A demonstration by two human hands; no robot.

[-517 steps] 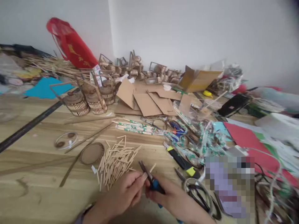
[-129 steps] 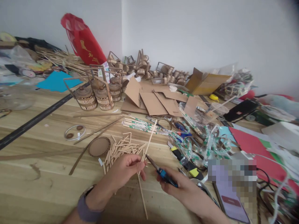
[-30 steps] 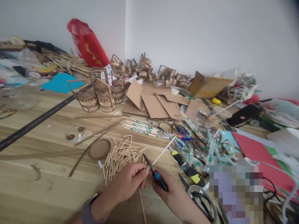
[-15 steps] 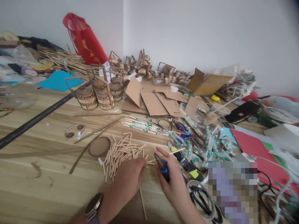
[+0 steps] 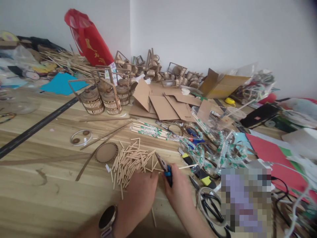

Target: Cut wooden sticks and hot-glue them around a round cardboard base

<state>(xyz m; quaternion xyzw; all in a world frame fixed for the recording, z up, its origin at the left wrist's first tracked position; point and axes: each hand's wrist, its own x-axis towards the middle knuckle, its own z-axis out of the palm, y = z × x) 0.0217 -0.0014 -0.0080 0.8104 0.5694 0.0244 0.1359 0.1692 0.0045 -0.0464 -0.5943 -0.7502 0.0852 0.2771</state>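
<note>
My right hand [image 5: 179, 186] is closed round a pair of pliers [image 5: 167, 172] with blue-and-black handles, their jaws pointing up and left. A thin wooden stick [image 5: 188, 166] runs behind the right hand and shows again by the jaws. My left hand [image 5: 142, 186], with a watch on its wrist, is closed in a pinch at that stick's left end; the fingertips are partly hidden. Beyond the left hand lies a heap of short cut sticks [image 5: 132, 160]. Left of the heap is a round cardboard disc [image 5: 106, 152] with a scalloped rim.
Small lidded baskets [image 5: 111, 102] with handles stand behind, near cardboard sheets [image 5: 163, 107]. Wrapped chopsticks [image 5: 150, 130] lie mid-table. To the right are torn wrappers [image 5: 224, 152], a yellow-and-black cutter [image 5: 205, 180], black-handled scissors [image 5: 210, 205] and red paper [image 5: 267, 155].
My right hand has moved left, bringing the pliers' jaws over the stick beside my left hand. Its fingers have closed more on the handles. The view has shifted slightly.
</note>
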